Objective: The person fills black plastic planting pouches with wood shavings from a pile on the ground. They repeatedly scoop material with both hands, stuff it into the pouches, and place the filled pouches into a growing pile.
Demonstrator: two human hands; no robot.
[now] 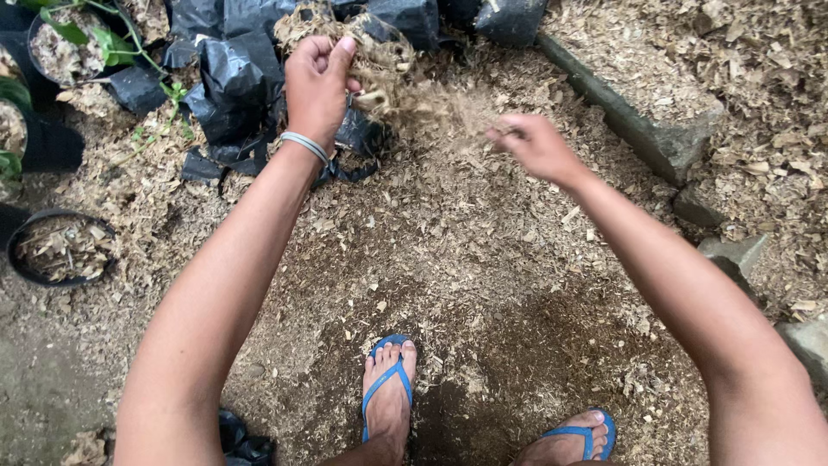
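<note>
Upper centre of the frame: left hand (316, 86) clenched around the rim of a black plastic planting bag (379, 43) of dry shavings; right hand (536, 145) released, blurred, scattering shavings just right.

We are in an outdoor plant nursery or garden potting spot. Beyond our left hand (316, 86) lie black plastic grow bags (228, 78), some filled with husk mix, one holding a green seedling (108, 43). Below both hands, bare soil strewn with wood shavings (466, 250) spreads, and stone edging (630, 121) runs past our right hand (536, 147).
</note>
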